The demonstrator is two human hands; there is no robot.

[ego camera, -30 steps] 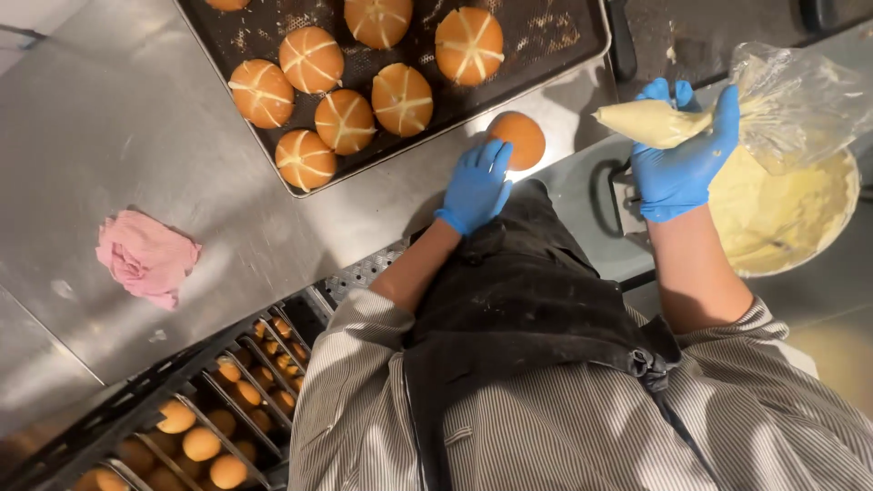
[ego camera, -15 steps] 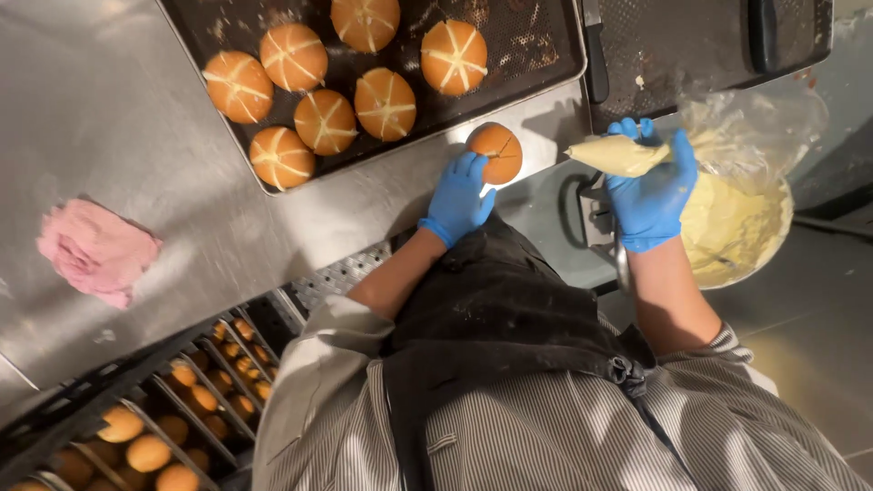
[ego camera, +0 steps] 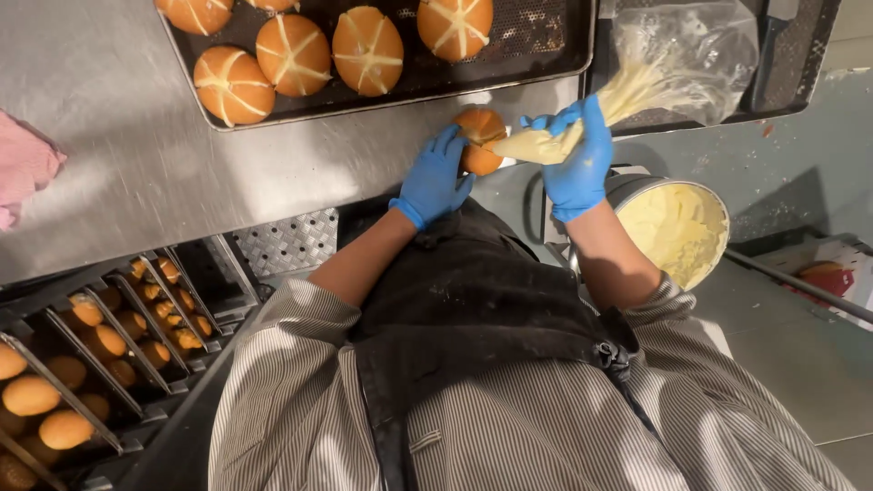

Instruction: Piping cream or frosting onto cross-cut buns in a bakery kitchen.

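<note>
My left hand (ego camera: 435, 175) cups the plain bun (ego camera: 479, 139) at frame centre; my right hand (ego camera: 578, 159) squeezes the piping bag (ego camera: 637, 82), nozzle touching the bun.

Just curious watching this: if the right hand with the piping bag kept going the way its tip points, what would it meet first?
Most likely the bun that the left hand steadies; the piping bag in the right hand points straight at it.

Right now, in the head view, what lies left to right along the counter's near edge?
Pink cloth → left hand → plain bun → piping bag in right hand → bowl of cream.
</note>
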